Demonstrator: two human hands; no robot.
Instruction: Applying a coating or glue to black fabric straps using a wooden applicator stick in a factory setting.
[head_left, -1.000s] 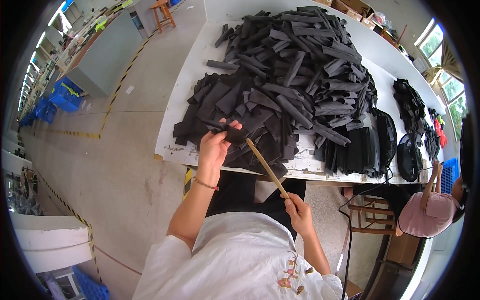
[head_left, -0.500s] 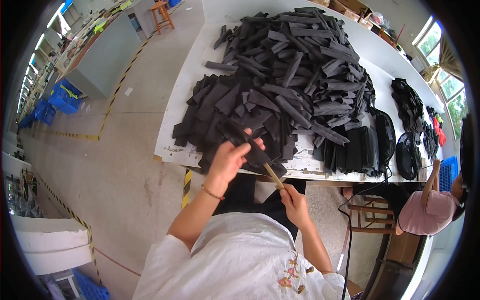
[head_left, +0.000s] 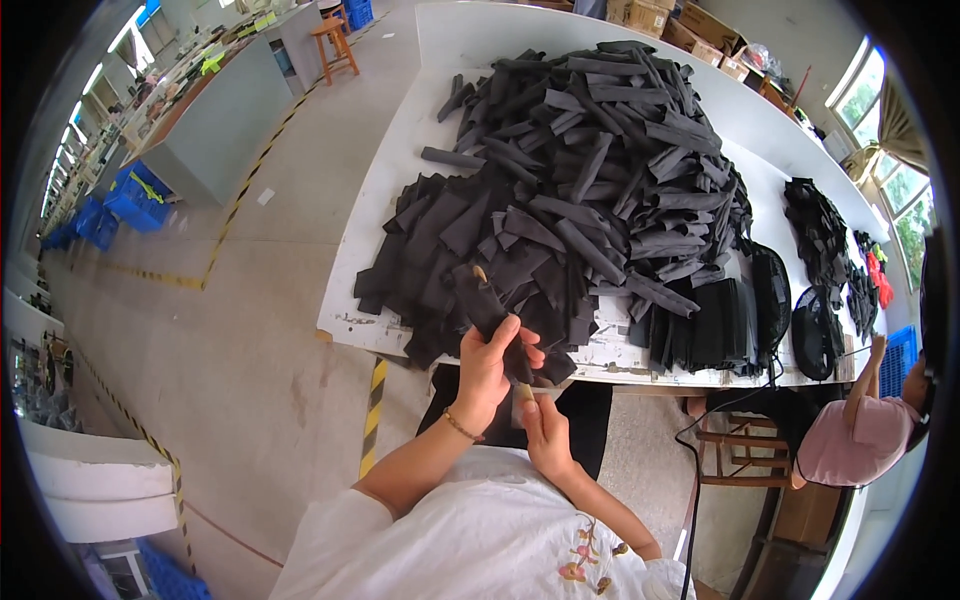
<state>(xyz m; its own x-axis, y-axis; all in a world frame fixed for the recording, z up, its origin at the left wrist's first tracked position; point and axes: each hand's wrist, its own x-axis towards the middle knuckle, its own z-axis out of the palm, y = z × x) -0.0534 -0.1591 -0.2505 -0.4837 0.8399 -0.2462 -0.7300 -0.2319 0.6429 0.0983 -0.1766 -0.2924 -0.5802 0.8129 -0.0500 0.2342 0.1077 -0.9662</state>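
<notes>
Just before the near edge of the white table [head_left: 400, 150], the left hand [head_left: 487, 372] is wrapped around a flat black fabric sleeve [head_left: 492, 312] with a tan wooden stick [head_left: 481, 273] poking from its top. The right hand [head_left: 546, 432] pinches the stick's lower end. A heap of black fabric strips [head_left: 600, 170] lies behind.

Desk [head_left: 400, 200]: set ahead of the person, with floor to its left.
Heap of strips [head_left: 600, 170]: piled across the middle of the desk, reaching back toward its far edge.
Stack of pieces [head_left: 700, 325]: placed at the near edge, right of the heap.
Fans [head_left: 800, 310]: laid on the desk's right end, beside the stack.
Hands: left hand [head_left: 487, 372] raised before the near edge, right hand [head_left: 548, 432] just below it.
Sleeve [head_left: 490, 310]: held over a stick [head_left: 480, 272], above the left hand.
Stool [head_left: 335, 40]: stood far back, left of the desk.
Second person [head_left: 860, 440]: seated at the right, beyond the desk's corner.
</notes>
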